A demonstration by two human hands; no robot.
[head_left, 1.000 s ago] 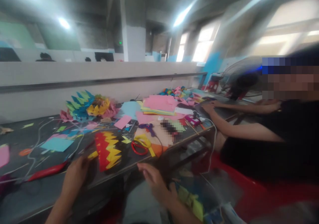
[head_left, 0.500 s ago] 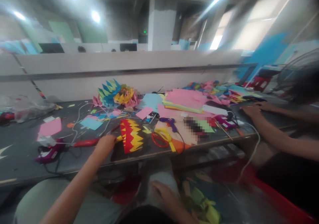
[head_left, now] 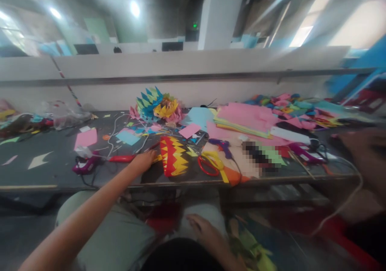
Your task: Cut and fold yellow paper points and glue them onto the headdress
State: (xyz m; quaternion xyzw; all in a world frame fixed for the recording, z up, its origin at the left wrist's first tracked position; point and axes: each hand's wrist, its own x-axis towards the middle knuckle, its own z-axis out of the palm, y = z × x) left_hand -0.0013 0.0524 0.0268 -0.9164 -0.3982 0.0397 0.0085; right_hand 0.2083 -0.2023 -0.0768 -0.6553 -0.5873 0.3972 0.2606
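My left hand [head_left: 144,161] reaches over the table, its fingers closed on the yellow end of a red and yellow zigzag paper crown [head_left: 174,156]. The crown stands on the table near the front edge, points facing right. Just left of that hand lies a long red handle [head_left: 122,158]. Low in the view, my right hand [head_left: 200,224] rests over my lap with its fingers loosely extended, holding nothing. Beside the crown are a red loop [head_left: 208,165] and a yellow loop [head_left: 215,158], kind unclear. A purple glue gun [head_left: 221,145] lies behind them.
Finished paper crowns [head_left: 157,104] sit at the back. Right of them is a stack of coloured paper [head_left: 244,118]. Purple devices with cords [head_left: 86,162] lie at left and right [head_left: 307,153]. Another person's blurred arm [head_left: 362,158] is at the right edge.
The view has swung right to left, so everything appears shifted rightward and slightly up. My left hand stays at the crown, and my right hand stays over the lap. The other person's arm has moved nearer.
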